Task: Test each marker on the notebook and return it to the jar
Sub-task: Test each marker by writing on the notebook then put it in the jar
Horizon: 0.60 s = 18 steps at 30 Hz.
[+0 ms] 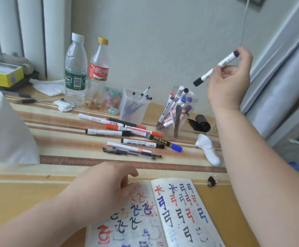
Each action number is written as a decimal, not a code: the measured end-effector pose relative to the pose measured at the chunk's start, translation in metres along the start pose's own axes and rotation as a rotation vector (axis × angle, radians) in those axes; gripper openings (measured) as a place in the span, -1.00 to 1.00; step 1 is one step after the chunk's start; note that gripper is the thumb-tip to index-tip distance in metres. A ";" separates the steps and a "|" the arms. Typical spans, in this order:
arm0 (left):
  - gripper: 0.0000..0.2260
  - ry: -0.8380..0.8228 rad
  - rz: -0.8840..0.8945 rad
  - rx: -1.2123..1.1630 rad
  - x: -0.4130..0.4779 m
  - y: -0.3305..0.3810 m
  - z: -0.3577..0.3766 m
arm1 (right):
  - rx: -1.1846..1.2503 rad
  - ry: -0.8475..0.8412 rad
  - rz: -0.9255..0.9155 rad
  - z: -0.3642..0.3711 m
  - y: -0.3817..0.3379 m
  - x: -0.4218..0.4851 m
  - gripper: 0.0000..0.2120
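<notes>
right hand (228, 82) in the upper right is pinching the black marker (216, 68) above the jar (177, 111), left hand (106, 186) rests relaxed on the notebook (180, 211) at the bottom, so I'd tip it upright and aim for a gap in that crowded jar

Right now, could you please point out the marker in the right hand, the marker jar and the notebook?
marker (206, 75): head view, white barrel near its lower cap.
jar (187, 128): head view, clear lower wall.
notebook (164, 227): head view, right page by the spine.
</notes>
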<state>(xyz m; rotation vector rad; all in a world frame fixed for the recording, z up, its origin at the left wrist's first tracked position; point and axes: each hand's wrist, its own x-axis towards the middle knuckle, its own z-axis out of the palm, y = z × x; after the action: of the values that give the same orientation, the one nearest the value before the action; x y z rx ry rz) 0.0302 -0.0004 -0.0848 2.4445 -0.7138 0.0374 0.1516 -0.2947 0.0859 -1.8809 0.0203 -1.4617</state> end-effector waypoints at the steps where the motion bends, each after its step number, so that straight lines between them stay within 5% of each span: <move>1: -0.70 -0.001 0.000 0.004 0.000 0.000 0.000 | -0.047 -0.021 0.019 0.006 0.006 0.000 -0.58; 4: -0.76 0.001 0.000 0.017 0.001 0.001 0.000 | -0.254 -0.235 0.106 0.022 0.026 -0.005 -0.74; 7: -0.77 0.002 0.004 0.005 0.001 0.001 -0.001 | -0.368 -0.453 0.224 0.027 0.035 -0.015 -0.67; 13: -0.75 0.008 0.012 0.000 0.001 0.000 -0.001 | -0.388 -0.405 0.229 0.012 0.038 -0.021 -0.51; 16: -0.75 0.006 0.009 0.008 0.001 0.001 -0.001 | -0.438 -0.597 0.382 0.009 0.041 -0.024 -0.74; 18: -0.75 0.000 0.002 0.010 0.001 0.001 -0.001 | -0.446 -0.737 0.455 0.008 0.042 -0.023 -0.66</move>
<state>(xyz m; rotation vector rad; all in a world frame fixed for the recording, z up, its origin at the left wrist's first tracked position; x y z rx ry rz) 0.0302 -0.0010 -0.0829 2.4535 -0.7177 0.0424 0.1676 -0.3111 0.0429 -2.4647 0.4203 -0.4286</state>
